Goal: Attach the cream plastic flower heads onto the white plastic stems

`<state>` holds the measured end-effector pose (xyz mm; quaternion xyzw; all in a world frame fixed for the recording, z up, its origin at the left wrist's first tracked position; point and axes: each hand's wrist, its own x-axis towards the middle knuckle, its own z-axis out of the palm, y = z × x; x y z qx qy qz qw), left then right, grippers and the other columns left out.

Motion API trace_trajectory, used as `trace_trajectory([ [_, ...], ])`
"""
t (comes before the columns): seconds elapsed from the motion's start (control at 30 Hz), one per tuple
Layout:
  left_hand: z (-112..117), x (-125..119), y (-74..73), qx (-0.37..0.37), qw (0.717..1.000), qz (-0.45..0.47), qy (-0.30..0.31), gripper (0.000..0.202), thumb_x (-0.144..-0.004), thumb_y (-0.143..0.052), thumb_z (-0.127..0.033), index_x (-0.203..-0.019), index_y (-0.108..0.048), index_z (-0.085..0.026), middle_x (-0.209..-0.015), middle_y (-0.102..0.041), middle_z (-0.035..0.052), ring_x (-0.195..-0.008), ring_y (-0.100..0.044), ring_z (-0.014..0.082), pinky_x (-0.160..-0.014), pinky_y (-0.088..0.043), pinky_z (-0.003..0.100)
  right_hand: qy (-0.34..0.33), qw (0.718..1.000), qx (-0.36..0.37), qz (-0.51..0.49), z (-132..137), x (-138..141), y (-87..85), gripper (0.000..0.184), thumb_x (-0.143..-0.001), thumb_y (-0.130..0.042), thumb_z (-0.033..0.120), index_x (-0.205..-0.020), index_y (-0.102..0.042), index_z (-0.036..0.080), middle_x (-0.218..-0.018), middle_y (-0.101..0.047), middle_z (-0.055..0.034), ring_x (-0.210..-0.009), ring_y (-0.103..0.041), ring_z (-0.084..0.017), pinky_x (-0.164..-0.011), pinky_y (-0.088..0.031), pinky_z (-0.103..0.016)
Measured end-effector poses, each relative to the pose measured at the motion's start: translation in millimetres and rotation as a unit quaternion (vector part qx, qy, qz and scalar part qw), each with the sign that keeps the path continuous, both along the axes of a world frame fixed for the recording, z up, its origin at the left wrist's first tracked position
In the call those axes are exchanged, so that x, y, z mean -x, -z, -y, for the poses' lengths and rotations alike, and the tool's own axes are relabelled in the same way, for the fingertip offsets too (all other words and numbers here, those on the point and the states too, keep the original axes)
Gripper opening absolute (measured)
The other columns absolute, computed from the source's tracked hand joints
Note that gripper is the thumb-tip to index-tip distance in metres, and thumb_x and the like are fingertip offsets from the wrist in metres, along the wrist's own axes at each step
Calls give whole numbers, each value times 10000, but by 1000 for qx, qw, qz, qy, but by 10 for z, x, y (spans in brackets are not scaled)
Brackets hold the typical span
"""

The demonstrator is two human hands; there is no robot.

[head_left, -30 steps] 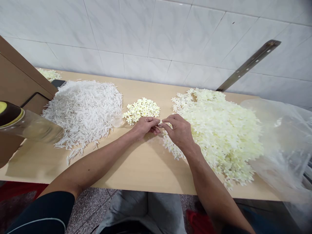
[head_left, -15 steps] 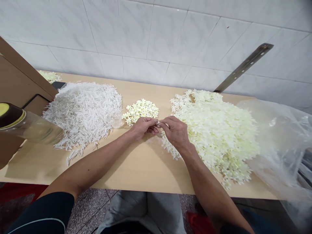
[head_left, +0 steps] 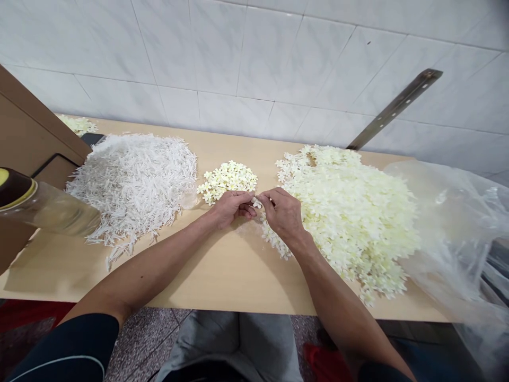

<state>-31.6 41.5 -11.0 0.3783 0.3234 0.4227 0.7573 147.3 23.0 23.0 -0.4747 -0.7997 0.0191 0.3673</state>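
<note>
Over the middle of the table, my left hand (head_left: 234,208) and my right hand (head_left: 283,211) meet nearly fingertip to fingertip. Between them shows a small white artificial flower (head_left: 257,203), pinched by the thumb and forefinger of my right hand. My left thumb and forefinger are also pinched together right beside the flower; whatever thin piece they hold is too small to make out. Just behind my left hand lies a small heap of cream flowers (head_left: 230,179). A much larger pile of pale yellow-white flowers (head_left: 353,212) spreads to the right of my right hand.
On the left sits a large heap of thin white stem-like pieces (head_left: 135,180), with a small clear dish (head_left: 189,199) at its edge. A jar with a brown and yellow lid (head_left: 51,207) stands nearer. Clear plastic sheeting (head_left: 449,223) covers the right end. A metal bracket (head_left: 393,111) leans by the tiled wall.
My fingertips have shifted slightly, and the flower's petals now show more plainly between my hands. The whole view has moved a little; the heaps look the same.
</note>
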Motion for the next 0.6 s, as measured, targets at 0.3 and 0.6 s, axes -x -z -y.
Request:
trace_trajectory([
  [0.3,27,-2,-11,-23,1000,4,-1,334,-751,-851,-280,-981,-718,-77,-752,-728,85,-582,-674,123,-590,-549,229,23,998,52,-33,-67,-22,3,320,-1001,-510,357,-764,-663,205,-760,-678,-48,-732,-617,-190,-717,-454,-310],
  [0.6,37,-33,-15,-33,999,-17,-19,294,-769,-830,-294,-927,-696,-85,-683,-701,74,-554,-653,118,-573,-531,223,47,988,126,-70,-48,-44,-53,308,-936,-585,415,-760,-721,202,-727,-706,-24,-657,-612,-177,-631,-426,-304],
])
